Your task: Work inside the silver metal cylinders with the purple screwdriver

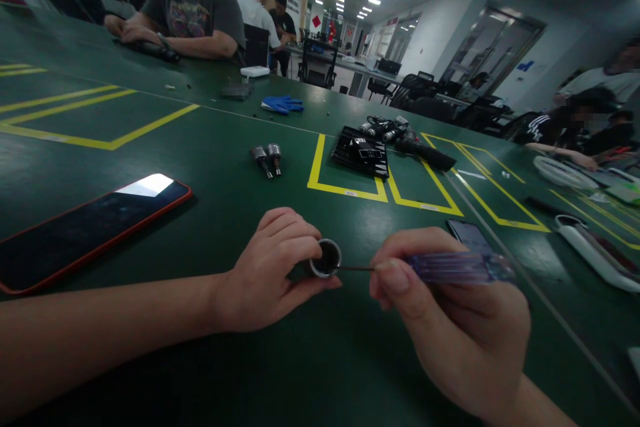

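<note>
My left hand [280,267] is closed around a short metal cylinder [327,259], whose dark open end faces me. My right hand [450,320] grips a screwdriver [450,267] by its clear purplish handle. The screwdriver's thin shaft points left, and its tip is at the rim of the cylinder; whether it reaches inside I cannot tell. Beyond my left hand, two similar metal pieces with narrow shanks [267,159] lie side by side on the green table [225,373].
A red-cased phone [95,230] lies at left, another phone [470,235] behind my right hand. Farther back are a black packet [361,152], dark cabled parts [390,128] and a blue glove [283,104]. Yellow tape [345,192] marks the table. Across it sits a person [190,13].
</note>
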Demonstrator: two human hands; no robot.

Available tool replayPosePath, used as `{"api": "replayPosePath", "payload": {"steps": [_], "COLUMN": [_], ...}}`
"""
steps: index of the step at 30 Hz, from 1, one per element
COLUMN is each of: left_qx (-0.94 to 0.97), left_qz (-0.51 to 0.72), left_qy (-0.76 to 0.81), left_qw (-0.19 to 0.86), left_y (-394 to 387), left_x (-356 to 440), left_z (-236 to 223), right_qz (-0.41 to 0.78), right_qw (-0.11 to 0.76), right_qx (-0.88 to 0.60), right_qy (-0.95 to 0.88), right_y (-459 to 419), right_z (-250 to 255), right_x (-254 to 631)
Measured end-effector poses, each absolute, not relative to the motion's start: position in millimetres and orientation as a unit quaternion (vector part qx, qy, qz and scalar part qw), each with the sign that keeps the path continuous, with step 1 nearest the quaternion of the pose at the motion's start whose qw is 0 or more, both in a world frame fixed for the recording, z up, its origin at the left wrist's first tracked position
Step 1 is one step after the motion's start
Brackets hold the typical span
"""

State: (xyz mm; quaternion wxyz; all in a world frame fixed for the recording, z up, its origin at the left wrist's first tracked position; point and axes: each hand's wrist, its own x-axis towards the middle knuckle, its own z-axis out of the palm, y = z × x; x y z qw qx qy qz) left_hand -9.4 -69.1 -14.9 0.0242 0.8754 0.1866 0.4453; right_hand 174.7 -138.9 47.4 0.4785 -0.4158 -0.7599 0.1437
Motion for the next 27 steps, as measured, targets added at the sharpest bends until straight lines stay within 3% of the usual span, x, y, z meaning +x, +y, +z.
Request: {"api": "replayPosePath", "payload": {"steps": [7, 14, 27], "left_qx": [0.879, 0.884, 0.882], "left_qz": [0.433, 0.423, 0.430], "left_qy": [0.197, 0.199, 0.190], "left_qw": [0.028, 0.014, -0.035], "left_y": [-69.0, -70.1, -70.9], "left_x": [-8.5, -10.4, -9.8], "left_z": [-16.4, -17.2, -15.7], "right_qz": [0.160, 0.121, 0.168], "right_qw": [0.504, 0.440, 0.486], "right_qx": [-0.407, -0.403, -0.404], "right_qy": [-0.745, -0.793, -0.757], "right_y": [-137.6, -143.5, -141.9], "right_z": [46.7, 47.1, 37.7], "right_x": [177.6, 176.1, 176.7]}}
